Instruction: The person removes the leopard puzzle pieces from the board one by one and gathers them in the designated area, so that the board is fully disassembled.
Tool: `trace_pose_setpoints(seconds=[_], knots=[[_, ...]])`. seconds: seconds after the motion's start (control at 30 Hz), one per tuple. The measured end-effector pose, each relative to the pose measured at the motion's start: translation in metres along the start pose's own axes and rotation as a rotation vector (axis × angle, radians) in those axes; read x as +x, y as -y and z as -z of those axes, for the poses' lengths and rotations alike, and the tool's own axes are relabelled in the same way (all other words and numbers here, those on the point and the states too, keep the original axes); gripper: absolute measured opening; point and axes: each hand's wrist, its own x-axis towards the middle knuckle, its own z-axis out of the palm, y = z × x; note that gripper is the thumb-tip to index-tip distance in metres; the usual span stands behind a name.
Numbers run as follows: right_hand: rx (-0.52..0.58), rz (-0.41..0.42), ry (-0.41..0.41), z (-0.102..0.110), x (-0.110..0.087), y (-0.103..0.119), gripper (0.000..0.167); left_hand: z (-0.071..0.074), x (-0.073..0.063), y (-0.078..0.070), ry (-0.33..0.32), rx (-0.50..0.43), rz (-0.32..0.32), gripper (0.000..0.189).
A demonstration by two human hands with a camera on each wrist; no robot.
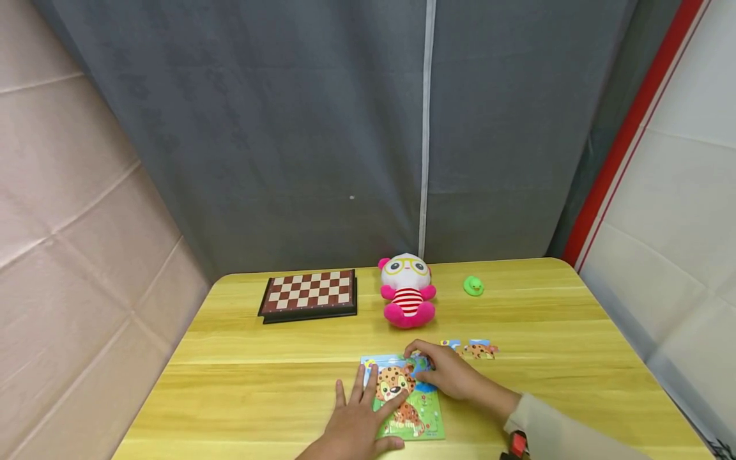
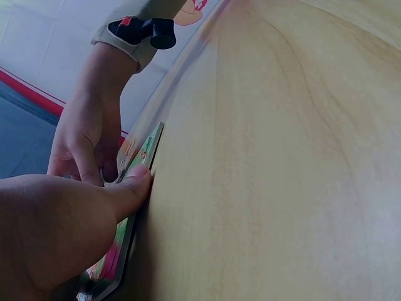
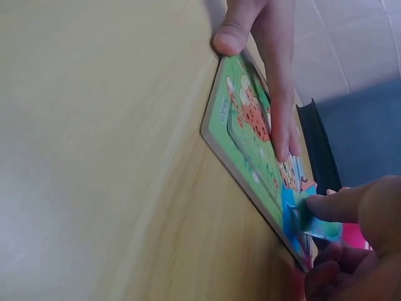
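A jigsaw puzzle board (image 1: 432,427) with a spotted leopard cub on a green and blue ground lies flat near the table's front. My left hand (image 1: 353,418) rests spread across its left side, fingers on the picture and thumb at the near edge, as the left wrist view also shows. At the board's upper right, my right hand (image 1: 451,375) pinches a blue-green puzzle piece (image 3: 318,226) between thumb and fingers. That piece stands tilted over the corner in the right wrist view. Two loose puzzle pieces, one with spots (image 1: 482,350), lie just beyond the right hand.
Farther back stand a brown-and-white chessboard box (image 1: 309,295) on the left and a pink plush panda (image 1: 407,301) in striped clothes. Right of the panda sits a small green toy duck (image 1: 474,286). A grey curtain (image 1: 287,160) hangs behind the wooden table (image 1: 230,396).
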Motion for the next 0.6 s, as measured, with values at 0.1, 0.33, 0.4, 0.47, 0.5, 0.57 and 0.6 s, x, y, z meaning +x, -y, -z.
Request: trace_pose_setpoints(seconds=[0.1, 0.33, 0.4, 0.47, 0.5, 0.57, 0.6], knots=[[0.029, -0.006, -0.003, 0.001, -0.002, -0.003, 0.031, -0.001, 0.0, 0.0, -0.004, 0.004, -0.003, 0.081], [0.065, -0.017, -0.016, 0.002, -0.004, -0.01, 0.029, -0.003, 0.0, 0.001, -0.008, -0.001, -0.006, 0.081], [0.075, -0.027, -0.02, 0.002, -0.004, -0.01, 0.029, -0.003, 0.001, 0.001, -0.002, -0.008, -0.001, 0.081], [0.083, -0.04, -0.023, 0.003, -0.005, -0.011, 0.029, -0.004, 0.001, 0.001, -0.001, -0.011, 0.0, 0.081], [0.088, -0.045, -0.025, 0.004, -0.005, -0.011, 0.029, -0.004, 0.001, 0.001, -0.002, -0.012, 0.001, 0.081], [0.092, -0.051, -0.027, 0.005, -0.006, -0.012, 0.028, -0.004, 0.001, 0.001, -0.008, -0.012, -0.002, 0.081], [0.094, -0.052, -0.026, 0.005, -0.006, -0.013, 0.028, -0.004, 0.001, 0.001, -0.009, -0.012, -0.002, 0.081]])
